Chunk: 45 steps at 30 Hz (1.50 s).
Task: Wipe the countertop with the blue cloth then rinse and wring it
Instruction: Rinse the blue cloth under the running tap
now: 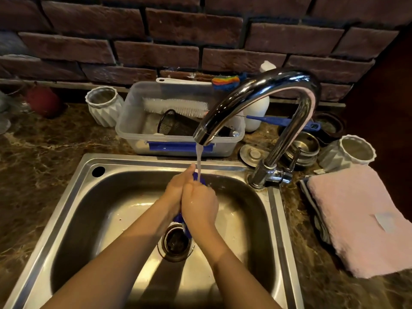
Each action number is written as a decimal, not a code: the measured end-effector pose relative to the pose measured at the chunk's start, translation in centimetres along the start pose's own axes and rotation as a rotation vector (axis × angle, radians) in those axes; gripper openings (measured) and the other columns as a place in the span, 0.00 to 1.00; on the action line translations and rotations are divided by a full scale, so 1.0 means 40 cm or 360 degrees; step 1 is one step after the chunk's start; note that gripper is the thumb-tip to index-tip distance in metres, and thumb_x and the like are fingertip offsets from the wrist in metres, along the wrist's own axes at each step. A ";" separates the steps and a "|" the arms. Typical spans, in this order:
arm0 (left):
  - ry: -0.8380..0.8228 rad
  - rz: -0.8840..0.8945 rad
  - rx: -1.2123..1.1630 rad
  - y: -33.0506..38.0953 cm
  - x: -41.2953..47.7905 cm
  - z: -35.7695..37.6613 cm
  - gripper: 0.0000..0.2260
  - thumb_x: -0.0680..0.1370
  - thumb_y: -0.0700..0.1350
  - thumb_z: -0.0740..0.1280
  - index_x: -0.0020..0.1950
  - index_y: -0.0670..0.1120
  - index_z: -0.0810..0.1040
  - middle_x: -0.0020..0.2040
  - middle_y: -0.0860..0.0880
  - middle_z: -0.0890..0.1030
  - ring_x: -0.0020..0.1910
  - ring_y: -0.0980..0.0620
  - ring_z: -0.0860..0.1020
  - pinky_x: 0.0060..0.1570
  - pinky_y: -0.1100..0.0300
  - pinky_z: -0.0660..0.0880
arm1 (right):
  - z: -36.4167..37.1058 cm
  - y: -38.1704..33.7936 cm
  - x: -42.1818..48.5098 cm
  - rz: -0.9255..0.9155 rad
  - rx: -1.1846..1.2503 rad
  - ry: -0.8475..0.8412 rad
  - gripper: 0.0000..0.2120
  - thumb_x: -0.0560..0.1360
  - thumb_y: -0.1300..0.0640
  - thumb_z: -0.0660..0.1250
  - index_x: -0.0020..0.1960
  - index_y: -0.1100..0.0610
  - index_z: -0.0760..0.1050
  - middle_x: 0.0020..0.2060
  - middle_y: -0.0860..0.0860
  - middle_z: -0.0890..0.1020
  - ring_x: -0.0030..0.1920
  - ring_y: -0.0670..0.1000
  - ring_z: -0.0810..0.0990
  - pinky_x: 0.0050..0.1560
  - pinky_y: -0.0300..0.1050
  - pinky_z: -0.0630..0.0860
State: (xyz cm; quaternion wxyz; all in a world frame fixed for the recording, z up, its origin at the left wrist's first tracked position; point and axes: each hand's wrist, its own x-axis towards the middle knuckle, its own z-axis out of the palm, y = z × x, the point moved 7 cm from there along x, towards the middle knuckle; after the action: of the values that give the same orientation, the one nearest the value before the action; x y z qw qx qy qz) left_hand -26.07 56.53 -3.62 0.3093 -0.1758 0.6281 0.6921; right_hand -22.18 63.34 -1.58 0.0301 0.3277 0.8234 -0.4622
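Observation:
The blue cloth (199, 177) is bunched between both hands over the steel sink (73, 197); only small blue bits show above my fingers and below my wrists near the drain (176, 241). My left hand (176, 188) and my right hand (199, 205) are pressed together around it. Water runs from the chrome tap (256, 94) onto the top of the cloth. The brown marble countertop (44, 148) surrounds the sink.
A clear plastic bin (133, 121) with a brush and a mesh cup stands behind the sink. White ribbed pots (103, 105) (350, 152) sit at left and right. A folded pink towel (356, 219) lies at right, with steel bowls (305, 146) behind the tap.

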 end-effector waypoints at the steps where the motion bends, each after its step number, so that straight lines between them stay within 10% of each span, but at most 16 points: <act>1: -0.0035 0.0014 -0.0017 -0.003 0.002 0.004 0.14 0.78 0.53 0.62 0.38 0.45 0.77 0.28 0.50 0.77 0.34 0.51 0.75 0.46 0.54 0.72 | -0.008 -0.007 0.004 -0.0044 -0.0039 0.0067 0.22 0.80 0.45 0.50 0.42 0.57 0.77 0.31 0.48 0.76 0.33 0.46 0.76 0.31 0.37 0.68; 9: -0.0149 0.0107 -0.0024 -0.022 -0.030 0.032 0.11 0.80 0.50 0.59 0.44 0.48 0.78 0.36 0.48 0.80 0.38 0.52 0.78 0.42 0.58 0.73 | -0.045 0.016 0.117 0.0167 0.0260 0.0125 0.22 0.80 0.45 0.51 0.42 0.58 0.75 0.39 0.55 0.79 0.44 0.54 0.78 0.45 0.46 0.70; 15: -0.0083 0.0035 -0.0156 -0.019 0.000 0.005 0.13 0.79 0.50 0.61 0.40 0.45 0.76 0.25 0.52 0.77 0.32 0.54 0.76 0.39 0.58 0.72 | -0.009 0.010 0.012 0.0025 0.0023 0.0099 0.21 0.80 0.45 0.52 0.43 0.56 0.78 0.30 0.47 0.74 0.32 0.44 0.74 0.29 0.36 0.65; 25: -0.0234 -0.0144 -0.0208 -0.058 -0.021 0.009 0.13 0.76 0.55 0.64 0.51 0.47 0.78 0.38 0.47 0.80 0.38 0.51 0.79 0.42 0.55 0.73 | 0.008 0.120 0.177 0.0229 0.0369 -0.0063 0.17 0.79 0.47 0.56 0.43 0.57 0.75 0.41 0.53 0.79 0.47 0.52 0.77 0.56 0.51 0.73; 31: -0.0293 -0.0143 -0.0433 -0.038 -0.001 -0.011 0.16 0.75 0.58 0.64 0.50 0.45 0.78 0.41 0.45 0.83 0.40 0.48 0.82 0.43 0.52 0.76 | -0.053 0.144 0.126 -0.0361 0.0292 -0.0303 0.13 0.79 0.45 0.55 0.60 0.49 0.64 0.58 0.52 0.71 0.58 0.52 0.73 0.52 0.43 0.74; 35: -0.0327 -0.0123 -0.0521 -0.034 0.006 -0.009 0.19 0.76 0.60 0.61 0.45 0.46 0.80 0.37 0.45 0.83 0.36 0.49 0.83 0.42 0.52 0.74 | -0.026 0.132 0.044 -0.0727 0.0130 -0.0782 0.40 0.69 0.43 0.70 0.73 0.42 0.50 0.72 0.40 0.49 0.69 0.43 0.57 0.66 0.43 0.66; 38: -0.0339 -0.0111 -0.0518 -0.019 -0.004 0.001 0.18 0.76 0.57 0.63 0.35 0.46 0.82 0.30 0.47 0.81 0.30 0.51 0.81 0.39 0.55 0.73 | 0.000 0.152 0.036 -0.0599 0.0079 -0.0974 0.37 0.69 0.47 0.72 0.73 0.48 0.58 0.68 0.44 0.66 0.65 0.42 0.69 0.65 0.45 0.69; 41: -0.0287 -0.0131 -0.0471 -0.012 0.004 -0.032 0.11 0.72 0.50 0.69 0.49 0.44 0.78 0.39 0.45 0.82 0.37 0.49 0.81 0.39 0.54 0.77 | -0.027 0.160 0.062 -0.0549 0.0228 -0.0793 0.12 0.76 0.54 0.65 0.58 0.53 0.73 0.50 0.48 0.81 0.50 0.45 0.80 0.56 0.46 0.76; 45: -0.0128 -0.0077 0.0221 -0.049 0.040 -0.088 0.22 0.74 0.47 0.68 0.65 0.45 0.68 0.60 0.41 0.76 0.54 0.45 0.78 0.51 0.51 0.77 | -0.066 0.124 0.076 -0.0419 0.0490 -0.0721 0.13 0.77 0.60 0.62 0.61 0.50 0.68 0.49 0.47 0.79 0.49 0.45 0.80 0.49 0.37 0.76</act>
State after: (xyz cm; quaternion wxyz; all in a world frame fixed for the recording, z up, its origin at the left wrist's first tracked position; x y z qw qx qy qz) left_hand -26.50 53.44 -6.66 0.3624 -0.1413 0.6572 0.6456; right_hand -21.06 68.73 -4.80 0.1028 0.1075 0.7515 -0.6428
